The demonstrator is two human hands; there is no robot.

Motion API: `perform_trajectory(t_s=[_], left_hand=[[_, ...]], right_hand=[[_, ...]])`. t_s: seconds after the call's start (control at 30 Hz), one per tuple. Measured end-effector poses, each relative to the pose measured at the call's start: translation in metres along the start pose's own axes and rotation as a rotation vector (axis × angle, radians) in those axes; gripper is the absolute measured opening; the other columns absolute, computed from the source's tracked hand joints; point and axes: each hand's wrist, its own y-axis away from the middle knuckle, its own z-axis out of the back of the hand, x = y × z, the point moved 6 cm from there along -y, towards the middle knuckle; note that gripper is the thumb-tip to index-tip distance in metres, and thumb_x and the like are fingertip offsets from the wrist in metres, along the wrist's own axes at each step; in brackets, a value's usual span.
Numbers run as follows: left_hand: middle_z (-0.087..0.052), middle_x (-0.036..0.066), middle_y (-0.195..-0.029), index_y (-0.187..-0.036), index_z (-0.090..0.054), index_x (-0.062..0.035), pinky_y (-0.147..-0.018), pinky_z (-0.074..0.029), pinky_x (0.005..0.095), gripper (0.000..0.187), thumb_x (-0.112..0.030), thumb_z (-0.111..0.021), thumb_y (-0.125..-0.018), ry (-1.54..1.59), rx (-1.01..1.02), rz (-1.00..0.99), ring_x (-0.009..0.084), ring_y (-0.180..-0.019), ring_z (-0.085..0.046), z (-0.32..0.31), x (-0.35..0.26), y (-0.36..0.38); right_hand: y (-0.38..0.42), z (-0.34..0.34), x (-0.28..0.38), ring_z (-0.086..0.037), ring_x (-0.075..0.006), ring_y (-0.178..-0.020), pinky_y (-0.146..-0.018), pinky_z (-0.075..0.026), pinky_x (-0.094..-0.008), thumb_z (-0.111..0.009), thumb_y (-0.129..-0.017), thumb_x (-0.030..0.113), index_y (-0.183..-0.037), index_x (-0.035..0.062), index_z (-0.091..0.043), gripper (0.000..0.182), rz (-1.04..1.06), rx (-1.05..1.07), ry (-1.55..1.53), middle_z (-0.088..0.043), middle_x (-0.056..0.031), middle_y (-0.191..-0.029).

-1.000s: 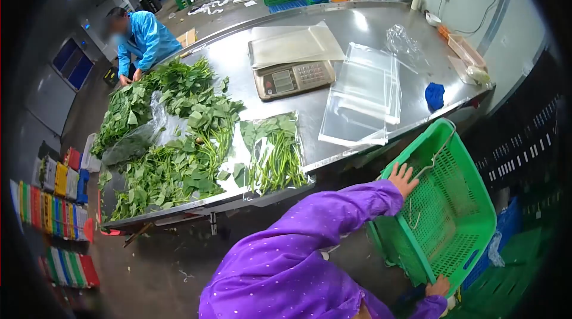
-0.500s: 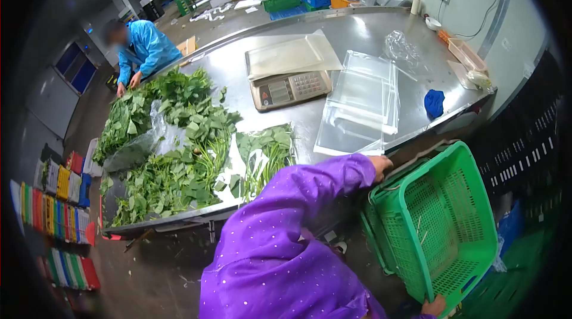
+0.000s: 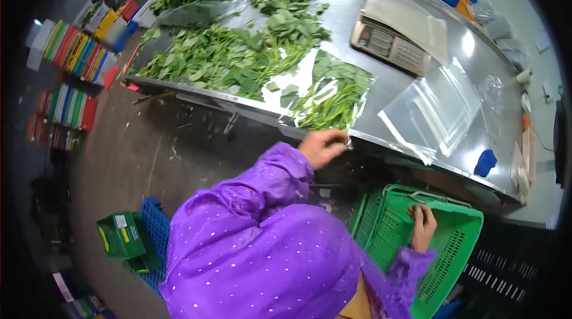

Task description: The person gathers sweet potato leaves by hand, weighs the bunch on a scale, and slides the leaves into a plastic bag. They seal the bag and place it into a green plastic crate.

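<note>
My left hand (image 3: 322, 147), in a purple sleeve, is at the table's front edge, just below a clear bag of leafy greens (image 3: 333, 91). Its fingers are curled together, and whatever may be between them is too small to make out. Over the green basket (image 3: 451, 247) is my right hand (image 3: 422, 223), its fingers bent and apart with nothing seen in them. Loose greens (image 3: 220, 57) lie heaped to the left of the bag. A scale (image 3: 390, 45) with plastic sheets on it sits behind the bag, and flat clear bags (image 3: 438, 107) lie to its right.
The metal table (image 3: 372, 117) spans the view above my hands. A blue crumpled item (image 3: 485, 163) lies near its right front edge. Green and blue crates (image 3: 128, 235) stand on the floor at lower left, below shelves of coloured items (image 3: 80, 51).
My view has swung left and downward. My left hand has left the basket side for the bag of greens. My right hand has let go of the basket rim. The co-worker in blue is out of view.
</note>
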Motion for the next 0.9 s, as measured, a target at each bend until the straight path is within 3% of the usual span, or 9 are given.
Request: perform_trajectory(t_s=[0.13, 0.23, 0.33, 0.47, 0.57, 0.67, 0.77, 0.87, 0.9], left_hand=[[-0.064, 0.009, -0.089, -0.096, -0.060, 0.0018, -0.075, -0.046, 0.0260, 0.020, -0.009, -0.061, -0.079, 0.061, -0.422, 0.202, 0.0129, -0.082, -0.058, 0.134, 0.044, 0.032], [-0.064, 0.009, -0.096, -0.104, -0.058, -0.0009, -0.074, -0.046, 0.0256, 0.025, -0.011, -0.060, -0.082, 0.295, -0.423, 0.311, 0.0158, -0.087, -0.061, 0.193, 0.087, 0.035], [-0.062, 0.010, -0.103, -0.113, -0.053, -0.0012, -0.078, -0.046, 0.0275, 0.033, -0.015, -0.058, -0.083, 0.361, -0.275, 0.424, 0.0172, -0.096, -0.059, 0.219, 0.126, -0.001], [-0.049, 0.018, -0.122, -0.127, -0.040, 0.0012, -0.092, -0.038, 0.0343, 0.064, -0.028, -0.067, -0.077, 0.438, -0.013, 0.523, 0.0228, -0.110, -0.049, 0.192, 0.139, -0.059], [-0.037, 0.022, -0.132, -0.133, -0.027, 0.0045, -0.100, -0.029, 0.0375, 0.083, -0.033, -0.070, -0.073, 0.357, 0.113, 0.570, 0.0284, -0.120, -0.038, 0.161, 0.171, -0.090], [-0.028, 0.021, -0.138, -0.136, -0.021, 0.0035, -0.103, -0.022, 0.0411, 0.092, -0.037, -0.071, -0.070, 0.302, 0.191, 0.603, 0.0318, -0.129, -0.025, 0.142, 0.169, -0.110], [-0.051, 0.016, -0.114, -0.127, -0.034, 0.0026, -0.087, -0.043, 0.0346, 0.068, -0.007, -0.071, -0.071, 0.393, 0.203, 0.603, 0.0248, -0.101, -0.053, 0.133, 0.157, -0.105], [-0.051, 0.015, -0.114, -0.131, -0.030, -0.0003, -0.088, -0.042, 0.0348, 0.070, -0.002, -0.068, -0.072, 0.463, 0.267, 0.421, 0.0240, -0.102, -0.052, 0.115, 0.109, -0.094], [-0.051, 0.014, -0.115, -0.132, -0.031, -0.0007, -0.089, -0.041, 0.0342, 0.068, -0.003, -0.067, -0.074, 0.465, 0.380, 0.387, 0.0230, -0.102, -0.052, 0.104, 0.088, -0.093]], right_hand=[[-0.072, -0.125, 0.011, -0.061, -0.0169, -0.082, -0.073, -0.047, -0.0261, -0.052, -0.089, 0.018, -0.104, -0.0043, -0.055, 0.027, -0.141, 0.276, -0.201, -0.062, -0.0144, -0.093], [-0.135, -0.197, -0.012, -0.061, -0.0185, -0.082, -0.070, -0.047, -0.0265, -0.058, -0.085, 0.029, -0.109, -0.0058, -0.050, 0.043, -0.230, 0.184, -0.340, -0.061, -0.0150, -0.096], [-0.187, -0.248, -0.036, -0.048, -0.0085, -0.061, -0.056, -0.041, -0.0234, -0.064, -0.079, 0.042, -0.107, -0.0069, -0.051, 0.058, -0.281, 0.050, -0.266, -0.053, -0.0061, -0.076], [-0.202, -0.256, -0.019, -0.056, -0.0186, -0.066, -0.060, -0.045, -0.0292, -0.070, -0.073, 0.039, -0.108, -0.0072, -0.053, 0.061, -0.441, 0.012, 0.283, -0.060, -0.0120, -0.077], [-0.190, -0.292, -0.017, -0.059, -0.0222, -0.081, -0.072, -0.046, -0.0340, -0.072, -0.072, 0.030, -0.111, -0.0046, -0.053, 0.055, -0.482, -0.006, -0.414, -0.062, -0.0134, -0.089], [-0.189, -0.309, -0.025, -0.056, -0.0188, -0.091, -0.081, -0.045, -0.0325, -0.073, -0.070, 0.020, -0.112, -0.0015, -0.053, 0.051, -0.228, -0.143, -0.475, -0.060, -0.0107, -0.101], [-0.172, -0.317, 0.000, -0.057, -0.0202, -0.091, -0.082, -0.045, -0.0322, -0.076, -0.065, 0.014, -0.113, -0.0033, -0.049, 0.058, -0.138, -0.313, -0.518, -0.059, -0.0120, -0.100], [-0.134, -0.290, 0.036, -0.052, -0.0200, -0.102, -0.088, -0.042, -0.0321, -0.072, -0.065, 0.006, -0.120, -0.0054, -0.043, 0.063, 0.025, -0.309, -0.942, -0.054, -0.0126, -0.111], [-0.109, -0.257, 0.057, -0.052, -0.0202, -0.103, -0.089, -0.041, -0.0319, -0.071, -0.067, 0.008, -0.121, -0.0053, -0.042, 0.063, 0.040, -0.430, -0.789, -0.054, -0.0121, -0.111]])
